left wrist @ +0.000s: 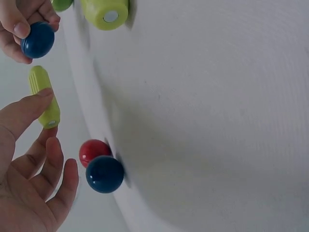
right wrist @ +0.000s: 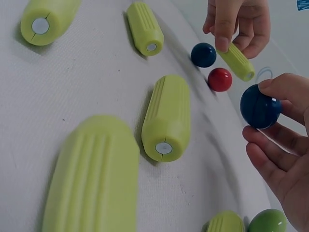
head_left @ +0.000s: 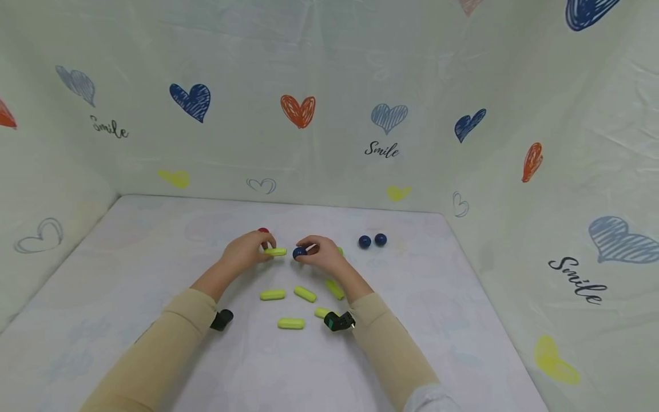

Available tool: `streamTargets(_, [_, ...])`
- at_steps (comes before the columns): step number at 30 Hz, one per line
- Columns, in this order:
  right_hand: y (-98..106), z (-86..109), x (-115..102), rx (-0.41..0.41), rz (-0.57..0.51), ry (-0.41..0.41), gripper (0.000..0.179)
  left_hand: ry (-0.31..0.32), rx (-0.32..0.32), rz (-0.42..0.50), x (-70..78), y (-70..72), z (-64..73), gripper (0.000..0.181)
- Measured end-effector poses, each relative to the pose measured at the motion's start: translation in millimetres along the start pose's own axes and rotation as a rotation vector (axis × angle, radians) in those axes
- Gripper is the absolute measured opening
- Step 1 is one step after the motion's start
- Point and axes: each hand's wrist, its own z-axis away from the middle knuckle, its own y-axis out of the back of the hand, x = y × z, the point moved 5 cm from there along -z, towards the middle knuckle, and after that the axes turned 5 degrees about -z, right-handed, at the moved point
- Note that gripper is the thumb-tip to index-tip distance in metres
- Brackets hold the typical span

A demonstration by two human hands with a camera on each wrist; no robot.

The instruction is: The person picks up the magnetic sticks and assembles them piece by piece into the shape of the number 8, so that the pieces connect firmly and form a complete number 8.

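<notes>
My left hand [head_left: 243, 252] pinches a yellow-green grooved magnetic rod [head_left: 276, 252] between thumb and fingers, one end pointing toward the right hand. A dark blue ball [head_left: 299, 253] is held by the thumb and fingers of my right hand [head_left: 325, 256]. Rod and ball face each other with a small gap, raised above the table. Beside the left hand, a red ball [left wrist: 92, 151] and another blue ball [left wrist: 105, 175] sit close together; in the head view the hand mostly hides them. Near the right hand lie a green ball [right wrist: 268, 223] and a rod [right wrist: 226, 222].
Several loose yellow-green rods [head_left: 272, 294] lie on the white table [head_left: 247, 366] between the forearms. Two dark blue balls [head_left: 364, 242] rest at the back right. A pale curtain [head_left: 340, 171] with hearts stands around the table. Black wrist cameras [head_left: 337, 321] hang under both sleeves.
</notes>
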Motion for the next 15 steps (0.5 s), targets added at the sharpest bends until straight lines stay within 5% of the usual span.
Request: streamTargets(15, [10,8.3,4,0.038,-0.134,-0.011,0.031,-0.02,-0.001,0.02,11.8,0.2,-0.6,0.025])
